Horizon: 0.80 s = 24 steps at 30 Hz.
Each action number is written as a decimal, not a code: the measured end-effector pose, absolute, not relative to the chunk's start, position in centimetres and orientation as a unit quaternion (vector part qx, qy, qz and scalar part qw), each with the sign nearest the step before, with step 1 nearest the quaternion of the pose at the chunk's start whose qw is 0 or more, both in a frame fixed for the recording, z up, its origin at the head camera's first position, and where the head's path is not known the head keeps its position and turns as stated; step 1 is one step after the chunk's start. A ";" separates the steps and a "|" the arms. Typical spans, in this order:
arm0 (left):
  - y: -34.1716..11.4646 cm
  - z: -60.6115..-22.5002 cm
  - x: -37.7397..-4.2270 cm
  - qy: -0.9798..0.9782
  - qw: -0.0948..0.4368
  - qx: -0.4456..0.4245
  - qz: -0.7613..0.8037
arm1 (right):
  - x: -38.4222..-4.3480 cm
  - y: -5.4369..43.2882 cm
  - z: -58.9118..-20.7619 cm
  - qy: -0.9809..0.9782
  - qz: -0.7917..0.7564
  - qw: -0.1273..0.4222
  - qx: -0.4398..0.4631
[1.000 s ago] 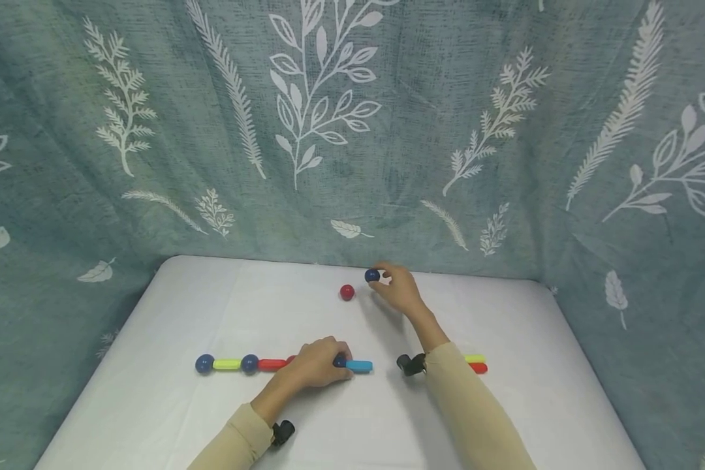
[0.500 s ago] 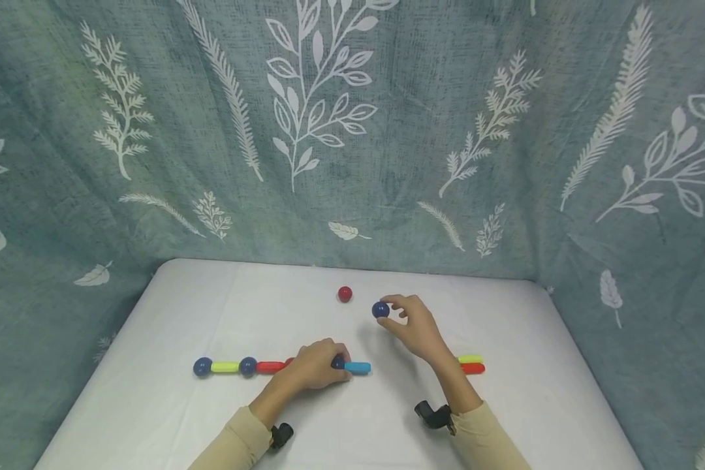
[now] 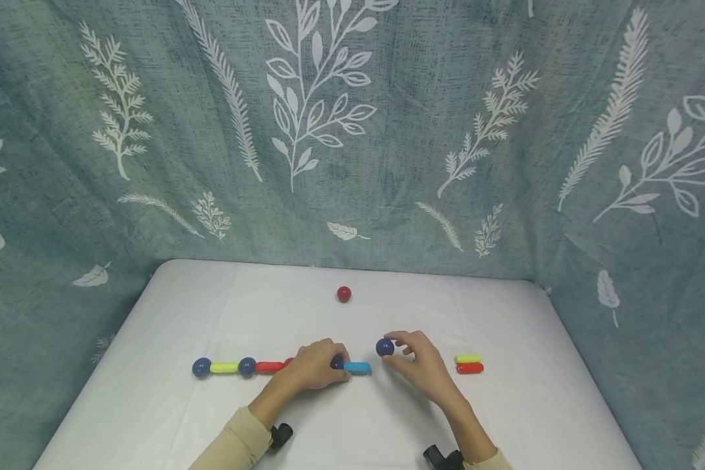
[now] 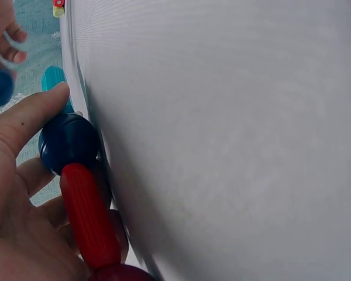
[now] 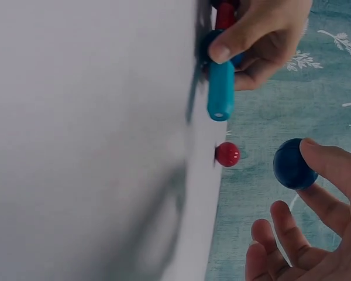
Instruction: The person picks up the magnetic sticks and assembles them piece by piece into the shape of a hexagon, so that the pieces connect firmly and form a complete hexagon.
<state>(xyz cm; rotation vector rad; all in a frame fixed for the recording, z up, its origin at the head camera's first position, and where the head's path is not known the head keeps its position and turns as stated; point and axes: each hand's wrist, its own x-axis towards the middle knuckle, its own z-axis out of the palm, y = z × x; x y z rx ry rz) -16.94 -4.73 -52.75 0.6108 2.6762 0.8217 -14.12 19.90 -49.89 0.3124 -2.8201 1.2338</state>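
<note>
A straight chain of magnetic building balls and rods lies across the white table. From its left end come a blue ball [image 3: 202, 367], a yellow rod [image 3: 224, 368], another blue ball [image 3: 247, 367] and a red rod [image 3: 269, 367]. My left hand [image 3: 314, 367] covers the middle and grips the chain at a blue ball [image 4: 69, 143], between a second red rod [image 4: 89, 216] and a light-blue rod [image 3: 357, 368] at the right end. My right hand [image 3: 423, 367] pinches a loose blue ball [image 5: 293, 165] between thumb and forefinger, above the table and apart from the light-blue rod's free end.
One red ball [image 3: 344, 294] sits alone near the back edge of the table [image 3: 270, 300]. To the right of my right hand, a yellow rod [image 3: 468, 359] and a red rod [image 3: 470, 369] lie side by side. Behind the table hangs a green leaf-patterned cloth [image 3: 388, 163].
My right hand has brought the blue ball from the table's back edge toward me and slightly right, level with the chain's end. The left hand has kept its grip in place.
</note>
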 end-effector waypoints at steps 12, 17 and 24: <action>-4.8 -52.8 -17.0 0.926 0.133 0.216 0.280 | -13.4 20.4 -52.4 -0.919 0.380 -0.039 0.093; -4.8 -52.8 -17.0 0.925 0.135 0.217 0.283 | -13.5 20.3 -52.8 -0.926 0.361 -0.067 0.091; -4.9 -52.8 -16.9 0.923 0.137 0.217 0.287 | -13.7 19.8 -52.9 -0.928 0.347 -0.066 0.121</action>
